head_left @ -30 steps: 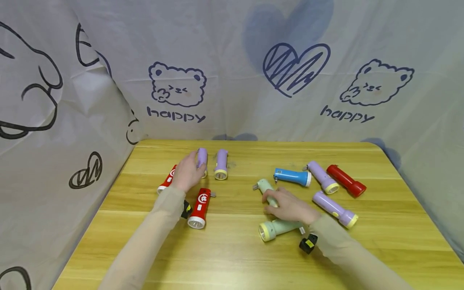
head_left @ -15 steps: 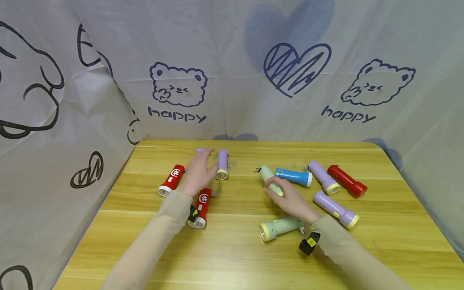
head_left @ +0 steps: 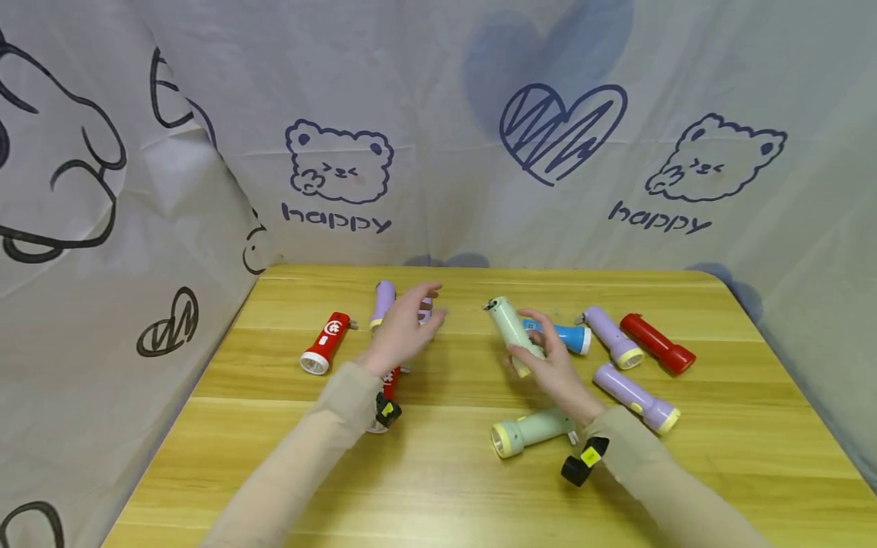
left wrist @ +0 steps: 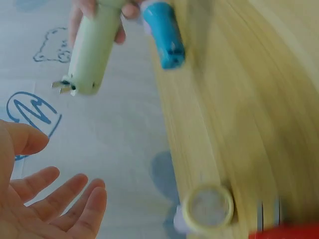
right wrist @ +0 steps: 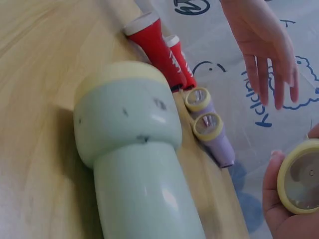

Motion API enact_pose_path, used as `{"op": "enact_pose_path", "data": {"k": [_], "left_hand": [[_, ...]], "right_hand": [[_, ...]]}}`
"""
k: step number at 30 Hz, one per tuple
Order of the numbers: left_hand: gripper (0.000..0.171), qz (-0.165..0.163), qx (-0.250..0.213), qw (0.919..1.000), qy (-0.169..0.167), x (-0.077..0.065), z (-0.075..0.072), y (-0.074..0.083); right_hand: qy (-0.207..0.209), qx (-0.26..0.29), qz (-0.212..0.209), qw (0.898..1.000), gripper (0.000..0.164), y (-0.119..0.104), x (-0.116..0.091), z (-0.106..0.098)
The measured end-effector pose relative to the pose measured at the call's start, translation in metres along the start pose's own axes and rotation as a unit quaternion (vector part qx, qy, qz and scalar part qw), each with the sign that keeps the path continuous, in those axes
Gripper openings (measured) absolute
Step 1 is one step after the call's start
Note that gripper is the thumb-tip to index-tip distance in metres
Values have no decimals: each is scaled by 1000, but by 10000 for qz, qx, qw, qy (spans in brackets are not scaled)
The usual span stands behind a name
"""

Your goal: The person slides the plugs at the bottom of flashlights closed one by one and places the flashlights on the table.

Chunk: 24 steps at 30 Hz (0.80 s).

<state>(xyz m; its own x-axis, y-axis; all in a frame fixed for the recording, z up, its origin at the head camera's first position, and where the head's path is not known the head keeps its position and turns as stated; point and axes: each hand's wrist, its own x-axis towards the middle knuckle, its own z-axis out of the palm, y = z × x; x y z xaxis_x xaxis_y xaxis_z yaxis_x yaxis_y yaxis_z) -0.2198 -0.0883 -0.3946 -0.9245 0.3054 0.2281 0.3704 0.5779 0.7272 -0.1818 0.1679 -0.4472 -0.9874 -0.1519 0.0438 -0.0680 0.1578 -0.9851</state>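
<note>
A pale green flashlight is gripped by my right hand, raised and tilted with its plug-prong end up and away. In the right wrist view its round lens shows at the right edge beside my fingers. My left hand holds nothing; its fingers are spread and reach toward the green flashlight, with a gap between them. It hovers above a purple flashlight, partly hidden, and its forearm covers part of a red flashlight. A second green flashlight lies on the table below my right hand.
On the wooden table, another red flashlight and a purple one lie at left. At right lie a blue flashlight, two purple ones and a dark red one. Printed cloth hangs behind.
My left hand has moved right, away from the left purple flashlight, uncovering it and the left red one. My right hand has gripped the green flashlight and lifted it from the table.
</note>
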Motion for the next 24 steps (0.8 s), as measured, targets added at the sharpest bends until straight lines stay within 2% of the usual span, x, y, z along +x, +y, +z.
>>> {"op": "enact_pose_path", "data": {"k": [6, 13, 16, 19, 22, 24], "left_hand": [[45, -327, -936, 9937, -518, -3, 10, 12], [46, -662, -2013, 9723, -988, -2, 21, 19], [45, -682, -2132, 9690, -1048, -1, 24, 21], [44, -643, -2027, 9726, -943, -1, 24, 22], [42, -601, -1992, 9745, -838, -1, 23, 23], [41, -604, -2140, 9714, -838, -1, 22, 23]], "right_hand": [[22, 30, -355, 9994, 60, -1, -5, 8], [-109, -249, -849, 9960, 56, 2, -10, 17], [-86, -540, -1054, 9929, 50, 4, -10, 18], [70, -969, -1131, 9888, 43, 5, -9, 18], [149, -1432, -1183, 9825, 36, 5, -7, 17], [172, -1748, -1319, 9756, 33, 4, -5, 15]]}}
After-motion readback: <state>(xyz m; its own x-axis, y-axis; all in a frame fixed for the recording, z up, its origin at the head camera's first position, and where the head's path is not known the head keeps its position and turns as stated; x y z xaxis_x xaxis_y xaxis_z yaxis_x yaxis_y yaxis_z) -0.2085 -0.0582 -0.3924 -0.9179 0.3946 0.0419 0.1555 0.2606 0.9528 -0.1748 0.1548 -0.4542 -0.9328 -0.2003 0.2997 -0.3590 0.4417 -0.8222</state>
